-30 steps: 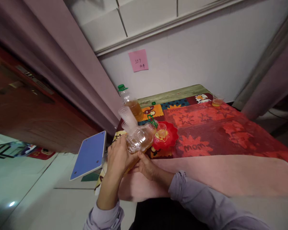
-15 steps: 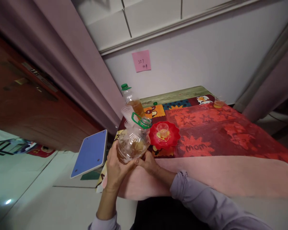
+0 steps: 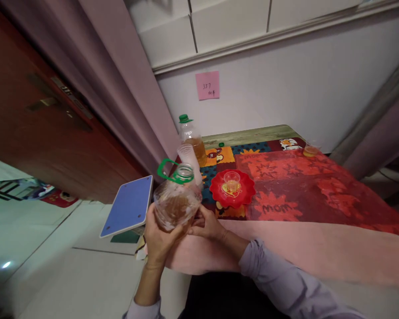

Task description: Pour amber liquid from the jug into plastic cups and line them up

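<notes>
An uncapped clear plastic bottle point(image 3: 176, 206) with a green carry handle and brownish liquid is held between my two hands near the table's front left edge. My left hand point(image 3: 158, 239) wraps round its left side and base. On the lower right side, my right hand point(image 3: 209, 225) grips it with bent fingers. Right of the bottle lies a red scalloped plate point(image 3: 216, 195), with a small clear cup point(image 3: 232, 180) of pale yellow liquid in it. A stack of clear plastic cups point(image 3: 189, 155) stands behind the bottle, partly hidden by it.
A second bottle point(image 3: 197, 148), green-capped and part full of brown liquid, stands by the wall. A loose green cap point(image 3: 221, 144) lies beside it. Another cup point(image 3: 311, 151) with yellow liquid sits at the far right. A blue board point(image 3: 128, 206) juts out left of the table.
The bottle has swung from a rightward lean towards the plate to a more upright pose, its mouth moving left. Both hands stay on it. The view has shifted slightly.
</notes>
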Tool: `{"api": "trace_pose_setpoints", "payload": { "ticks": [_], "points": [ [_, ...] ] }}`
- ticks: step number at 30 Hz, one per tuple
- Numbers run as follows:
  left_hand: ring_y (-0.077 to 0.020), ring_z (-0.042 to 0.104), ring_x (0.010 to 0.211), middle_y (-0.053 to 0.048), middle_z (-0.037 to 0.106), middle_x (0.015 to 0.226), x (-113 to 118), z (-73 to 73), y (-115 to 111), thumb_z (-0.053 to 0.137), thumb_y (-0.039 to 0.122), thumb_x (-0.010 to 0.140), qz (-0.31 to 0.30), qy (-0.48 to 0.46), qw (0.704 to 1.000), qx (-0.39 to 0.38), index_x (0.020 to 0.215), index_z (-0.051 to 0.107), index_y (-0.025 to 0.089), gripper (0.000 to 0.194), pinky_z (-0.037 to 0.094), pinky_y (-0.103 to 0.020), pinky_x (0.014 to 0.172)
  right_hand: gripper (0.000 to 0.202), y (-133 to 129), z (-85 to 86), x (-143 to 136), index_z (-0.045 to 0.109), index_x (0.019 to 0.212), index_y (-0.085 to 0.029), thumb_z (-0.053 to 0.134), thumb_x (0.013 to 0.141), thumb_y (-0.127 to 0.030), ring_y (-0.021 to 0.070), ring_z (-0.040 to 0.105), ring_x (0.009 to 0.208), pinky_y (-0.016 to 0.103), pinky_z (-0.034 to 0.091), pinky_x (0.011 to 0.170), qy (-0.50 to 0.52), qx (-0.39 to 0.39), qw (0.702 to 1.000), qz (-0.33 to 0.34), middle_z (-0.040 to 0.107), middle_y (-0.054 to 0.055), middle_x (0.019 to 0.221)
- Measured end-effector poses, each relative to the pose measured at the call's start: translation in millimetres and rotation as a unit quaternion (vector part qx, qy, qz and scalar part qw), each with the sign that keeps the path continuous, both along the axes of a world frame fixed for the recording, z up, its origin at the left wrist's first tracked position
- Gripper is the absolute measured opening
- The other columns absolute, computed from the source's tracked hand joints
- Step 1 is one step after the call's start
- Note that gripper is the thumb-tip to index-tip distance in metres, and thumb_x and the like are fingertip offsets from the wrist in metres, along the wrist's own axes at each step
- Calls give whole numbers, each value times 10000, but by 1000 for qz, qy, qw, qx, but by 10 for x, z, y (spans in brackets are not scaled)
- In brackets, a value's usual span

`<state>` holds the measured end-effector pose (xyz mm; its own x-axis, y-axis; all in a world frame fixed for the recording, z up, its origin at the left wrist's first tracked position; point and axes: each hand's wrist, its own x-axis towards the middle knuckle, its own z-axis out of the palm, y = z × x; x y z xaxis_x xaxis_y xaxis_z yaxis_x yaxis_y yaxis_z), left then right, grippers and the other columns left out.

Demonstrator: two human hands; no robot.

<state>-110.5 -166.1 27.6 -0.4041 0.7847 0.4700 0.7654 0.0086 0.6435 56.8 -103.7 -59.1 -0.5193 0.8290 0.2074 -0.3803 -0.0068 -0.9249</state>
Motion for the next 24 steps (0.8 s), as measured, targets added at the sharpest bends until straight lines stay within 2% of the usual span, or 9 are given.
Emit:
{"api": "trace_pose_setpoints", "payload": {
  "ticks": [3,7,9,12,15,17,19,21,24],
  "points": [
    [-361,702,1228,-179,693,1332,-123,-60,-67,836,601,660,49,-75,996,19,1398,547,154,910,556,-541,1122,949,-3,-19,-23,564,1490,-277,952,684,-596,309,726,1187,497,626,957,-9,-12,1000,-17,703,132,1379],
    [-338,732,1134,-182,720,1233,-271,-158,-131,818,570,695,88,-130,986,58,1336,586,137,808,600,-525,1051,522,-93,-5,46,730,1223,-269,857,824,-581,282,757,1058,519,619,976,-47,-16,995,-85,769,97,1180],
    [-331,736,1110,-171,723,1215,-344,-229,-146,841,547,690,80,-135,986,61,1350,578,148,815,614,-527,1026,365,-125,65,195,763,1131,-281,789,900,-563,278,760,1010,480,631,907,-77,12,990,-114,792,72,1085],
    [-320,728,1160,-154,703,1282,-453,-363,-150,857,510,707,38,-137,988,62,1415,532,194,841,609,-521,1057,280,-21,249,560,790,1050,-278,735,948,-533,272,760,900,428,620,784,-157,100,970,-156,810,70,997],
    [-330,699,1248,-159,660,1362,-520,-493,-152,852,517,722,21,-142,987,73,1441,505,229,849,584,-535,1108,263,308,462,994,798,1013,-259,702,965,-499,265,757,892,425,605,835,-263,207,916,-221,817,89,1006],
    [-348,689,1274,-162,661,1351,-521,-541,-160,860,537,706,36,-149,985,76,1427,513,223,859,569,-561,1127,290,588,581,1248,792,1093,-244,675,977,-481,276,758,975,433,596,907,-356,248,858,-273,810,114,1112],
    [-356,696,1264,-153,684,1300,-492,-545,-171,854,547,705,56,-151,984,72,1403,535,212,837,565,-572,1127,409,848,670,1428,760,1251,-216,709,955,-493,328,736,1141,476,572,1003,-467,265,789,-297,774,158,1268],
    [-353,699,1250,-142,695,1274,-451,-513,-181,838,554,713,62,-142,985,77,1390,551,218,808,575,-559,1117,603,1042,733,1520,700,1382,-170,768,913,-543,385,685,1280,520,534,1081,-564,258,730,-288,719,212,1387],
    [-341,681,1266,-134,679,1316,-406,-457,-180,828,552,711,54,-130,986,90,1397,554,240,802,579,-527,1118,810,1179,811,1524,650,1451,-110,794,869,-655,428,659,1326,535,509,1109,-648,239,684,-234,685,267,1431]
  ]
}}
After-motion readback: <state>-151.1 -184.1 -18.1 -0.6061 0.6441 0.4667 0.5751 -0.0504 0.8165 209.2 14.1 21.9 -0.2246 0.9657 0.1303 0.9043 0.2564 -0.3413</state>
